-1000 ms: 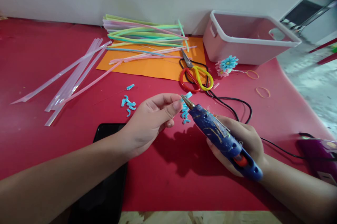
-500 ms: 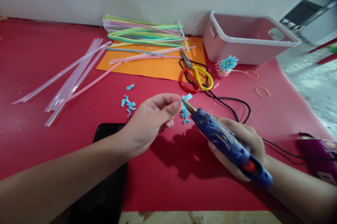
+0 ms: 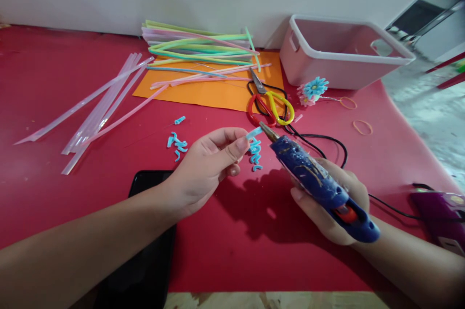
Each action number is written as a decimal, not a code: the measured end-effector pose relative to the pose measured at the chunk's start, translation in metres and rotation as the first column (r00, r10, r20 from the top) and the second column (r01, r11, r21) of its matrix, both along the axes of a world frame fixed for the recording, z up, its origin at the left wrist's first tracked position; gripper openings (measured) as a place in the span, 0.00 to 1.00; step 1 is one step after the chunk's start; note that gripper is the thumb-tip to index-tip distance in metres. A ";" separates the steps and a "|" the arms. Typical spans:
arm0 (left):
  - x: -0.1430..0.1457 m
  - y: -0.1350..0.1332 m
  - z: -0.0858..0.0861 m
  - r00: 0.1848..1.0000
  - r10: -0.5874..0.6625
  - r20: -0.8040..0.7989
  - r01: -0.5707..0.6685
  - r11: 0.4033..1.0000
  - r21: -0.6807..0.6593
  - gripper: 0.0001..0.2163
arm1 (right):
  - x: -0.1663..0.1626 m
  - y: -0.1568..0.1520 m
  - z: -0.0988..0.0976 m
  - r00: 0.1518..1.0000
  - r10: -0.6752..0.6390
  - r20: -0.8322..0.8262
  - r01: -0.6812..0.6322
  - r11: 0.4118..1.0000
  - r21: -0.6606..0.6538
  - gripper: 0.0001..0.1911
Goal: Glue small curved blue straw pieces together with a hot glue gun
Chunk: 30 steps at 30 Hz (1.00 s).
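My left hand pinches a small light-blue straw piece between thumb and forefinger above the red table. My right hand grips a blue hot glue gun, its metal nozzle pointing up-left and ending just right of the straw piece. A few curled blue straw bits lie on the table under the pinched piece. Several more blue bits lie further left.
Red-and-yellow scissors and an orange sheet lie behind, with coloured straws and clear glue sticks. A pink tub, a blue straw flower, rubber bands, a black phone and a purple object surround me.
The glue gun has pulled back to the right, its nozzle now off the straw piece it touched before. My left hand has stayed almost still with the piece.
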<state>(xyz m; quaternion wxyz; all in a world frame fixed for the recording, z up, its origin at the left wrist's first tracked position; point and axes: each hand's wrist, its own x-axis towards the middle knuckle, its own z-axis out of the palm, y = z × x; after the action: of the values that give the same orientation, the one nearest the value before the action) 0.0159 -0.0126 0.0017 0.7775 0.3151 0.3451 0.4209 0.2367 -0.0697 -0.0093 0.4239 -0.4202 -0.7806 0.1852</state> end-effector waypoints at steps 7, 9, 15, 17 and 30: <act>0.000 0.000 0.002 1.000 -0.011 -0.021 0.011 1.000 -0.012 0.13 | -0.001 0.001 0.000 1.000 0.027 -0.007 -0.027 0.999 -0.018 0.14; 0.000 0.000 0.002 1.000 -0.012 -0.026 0.012 1.000 -0.012 0.12 | -0.001 0.002 0.000 1.000 0.029 -0.006 -0.029 0.999 -0.016 0.15; 0.000 0.001 0.002 1.000 -0.007 -0.024 0.007 1.000 -0.019 0.11 | -0.001 0.001 0.000 0.999 0.032 -0.006 -0.033 0.999 -0.019 0.14; 0.000 0.000 0.002 1.000 0.000 -0.020 0.000 1.000 -0.024 0.12 | 0.000 0.001 0.000 0.999 0.037 -0.010 -0.037 0.999 -0.016 0.15; 0.000 0.001 0.001 0.999 -0.002 -0.037 0.001 0.999 -0.040 0.11 | 0.001 0.000 -0.001 0.999 0.036 0.009 -0.036 0.999 -0.016 0.16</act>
<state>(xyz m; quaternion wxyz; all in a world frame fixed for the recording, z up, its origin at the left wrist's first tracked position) 0.0164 -0.0115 0.0029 0.7775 0.3076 0.3674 0.4074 0.2378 -0.0694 -0.0104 0.4136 -0.4102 -0.7886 0.1970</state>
